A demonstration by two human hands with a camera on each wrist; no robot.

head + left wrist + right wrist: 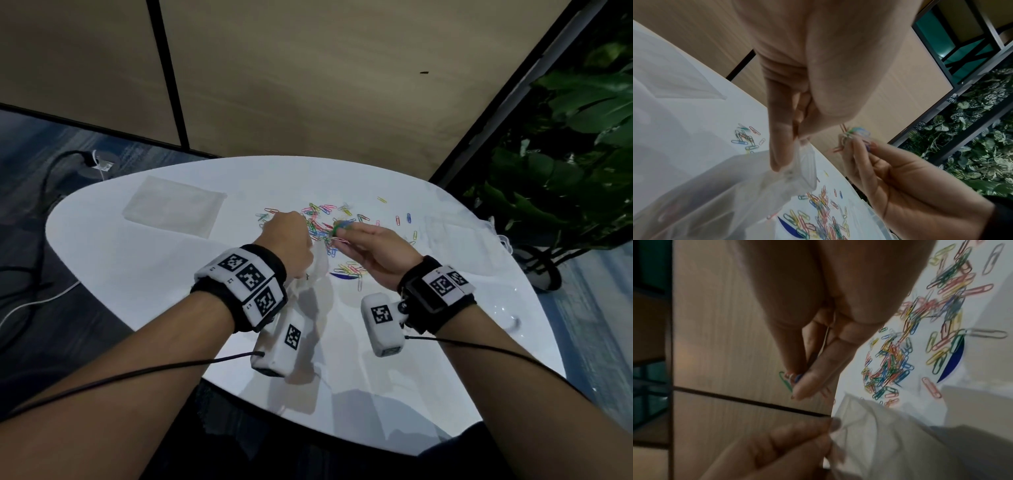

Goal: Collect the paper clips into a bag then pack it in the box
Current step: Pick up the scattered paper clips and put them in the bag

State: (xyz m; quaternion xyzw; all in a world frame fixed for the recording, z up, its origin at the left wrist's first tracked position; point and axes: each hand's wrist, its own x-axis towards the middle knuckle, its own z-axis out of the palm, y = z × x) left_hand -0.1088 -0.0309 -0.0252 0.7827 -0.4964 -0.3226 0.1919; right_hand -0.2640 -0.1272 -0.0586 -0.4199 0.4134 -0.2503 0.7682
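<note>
Coloured paper clips (322,222) lie scattered in a pile on the white table (171,274). My left hand (291,240) pinches the rim of a clear plastic bag (317,267) and holds it above the table. In the left wrist view the bag (735,194) hangs below my fingers (781,146) with its mouth open. My right hand (363,243) pinches a small bunch of clips (342,226) just right of the bag's mouth, also seen as clips (791,379) at my fingertips. More clips (890,366) lie on the table below.
A second flat clear bag (174,209) lies at the table's far left. A clear plastic box (459,236) sits at the right edge. A blue sticker (342,275) is under the near clips. A leafy plant (565,154) stands right of the table; cables lie on the floor at left.
</note>
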